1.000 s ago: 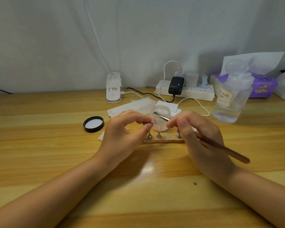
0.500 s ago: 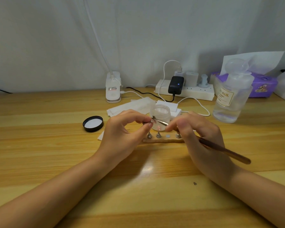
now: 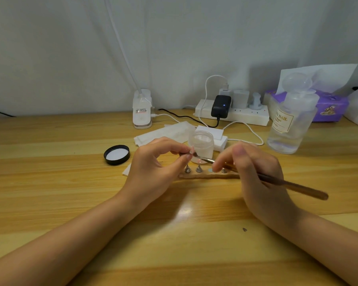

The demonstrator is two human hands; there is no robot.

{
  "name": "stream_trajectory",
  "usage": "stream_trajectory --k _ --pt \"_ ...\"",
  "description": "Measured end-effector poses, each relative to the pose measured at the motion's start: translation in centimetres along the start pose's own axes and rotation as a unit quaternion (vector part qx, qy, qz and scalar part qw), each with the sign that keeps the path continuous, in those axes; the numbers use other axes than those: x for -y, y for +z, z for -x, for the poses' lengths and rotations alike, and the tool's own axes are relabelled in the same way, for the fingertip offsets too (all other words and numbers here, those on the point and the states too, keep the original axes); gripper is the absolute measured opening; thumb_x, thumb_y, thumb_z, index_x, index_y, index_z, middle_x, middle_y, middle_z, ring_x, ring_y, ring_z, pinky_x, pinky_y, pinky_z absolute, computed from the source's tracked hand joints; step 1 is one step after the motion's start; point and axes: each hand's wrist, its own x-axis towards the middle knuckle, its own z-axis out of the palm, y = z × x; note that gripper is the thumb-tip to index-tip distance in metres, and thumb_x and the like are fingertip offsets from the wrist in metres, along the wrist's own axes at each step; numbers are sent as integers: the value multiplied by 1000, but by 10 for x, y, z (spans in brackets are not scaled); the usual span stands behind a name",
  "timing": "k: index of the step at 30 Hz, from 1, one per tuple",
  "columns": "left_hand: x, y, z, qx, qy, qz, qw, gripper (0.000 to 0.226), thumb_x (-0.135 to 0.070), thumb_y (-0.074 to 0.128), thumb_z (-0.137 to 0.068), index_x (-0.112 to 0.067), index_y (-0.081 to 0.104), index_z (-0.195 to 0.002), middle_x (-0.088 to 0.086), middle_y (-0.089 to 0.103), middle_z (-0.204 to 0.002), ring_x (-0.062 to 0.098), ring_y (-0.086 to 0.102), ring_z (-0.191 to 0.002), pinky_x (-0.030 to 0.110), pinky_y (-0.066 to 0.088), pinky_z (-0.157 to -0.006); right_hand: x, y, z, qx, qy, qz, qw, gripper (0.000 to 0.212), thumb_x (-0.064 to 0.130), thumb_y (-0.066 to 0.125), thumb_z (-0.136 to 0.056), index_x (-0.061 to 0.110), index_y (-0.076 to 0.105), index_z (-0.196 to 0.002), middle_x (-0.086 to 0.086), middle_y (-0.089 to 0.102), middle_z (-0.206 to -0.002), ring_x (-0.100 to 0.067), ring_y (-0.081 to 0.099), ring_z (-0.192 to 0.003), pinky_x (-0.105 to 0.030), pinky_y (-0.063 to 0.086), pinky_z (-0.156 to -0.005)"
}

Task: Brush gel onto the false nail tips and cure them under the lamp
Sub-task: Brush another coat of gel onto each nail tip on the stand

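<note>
While our left hand pinches the small pale translucent false nail tip between thumb and fingertips, just in front of the open frosted gel jar, our right hand grips the long brown-handled gel brush like a pen, its fine bristle end touching the tip. We judge the tip to be almost weightless, thin and slightly springy plastic, and slippery once wet with gel; a hard squeeze could flick it out of the pinch or smear the coat. So we think it best held lightly by its edges or its base, leaving the upper face free for the bristles. Whether it sits on one of the little metal stand pegs we cannot tell. Below the hands lies the narrow wooden strip holder with its cone-shaped metal pegs, resting on the pale wooden desk. The white clip-on lamp base stands well apart at the back, so carrying the coated tip there calls for a steady, level hand
</note>
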Motion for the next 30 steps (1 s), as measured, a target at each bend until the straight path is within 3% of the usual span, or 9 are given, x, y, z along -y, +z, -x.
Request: stream_trajectory --k 3,9,16,20,24,30 --pt "-1 0 0 0 0 3 1000 12 -18 68 -74 -22 68 -86 -6 67 -80 10 61 -79 24 49 -74 1 -2 2 -16 -10 -8 1000 40 25 28 -92 26 57 -65 12 58 -64 -3 55 -68 -32 42 -74" --pt "0 0 0 7 -1 -4 1000 15 -8 71 -75 -17 69 -87 -3 68 -81 10 61 -79 22 49 -74 1 2 -2 5 7 8 1000 36 30 32 -92 20 63 -78 19 60 -79 -2 58 -80 -38 46 -77" --pt "1 0 0 -2 -8 6 1000 11 -19 70 -73 -20 70 -85 -8 67 -77 8 60 -75 16 45 -72 1 -2 1 -12 14 -22 1000 46 27 27 -93 17 62 -65 7 62 -66 -6 57 -70 -33 43 -75" --pt "1 0 0 2 -12 6 1000 12 -13 71 -74 -18 70 -86 -7 67 -78 7 59 -75 14 45 -71 2 -1 0 -22 33 -27 999 38 31 29 -92 25 62 -75 17 63 -74 -4 59 -77 -33 43 -77" --pt "1 -1 -1 6 -24 7 1000 14 -12 71 -75 -18 70 -87 -10 67 -79 4 59 -76 10 43 -72 1 1 0 9 53 -19 998 41 35 30 -91 20 65 -74 15 64 -74 -3 60 -79 -39 45 -80" --pt "0 0 -1 -1 -32 13 999 12 -21 69 -74 -17 71 -85 -8 69 -78 4 61 -76 10 43 -72 3 -2 2 -9 29 -37 999 43 28 28 -92 18 63 -69 9 63 -69 -2 59 -74 -23 42 -76"
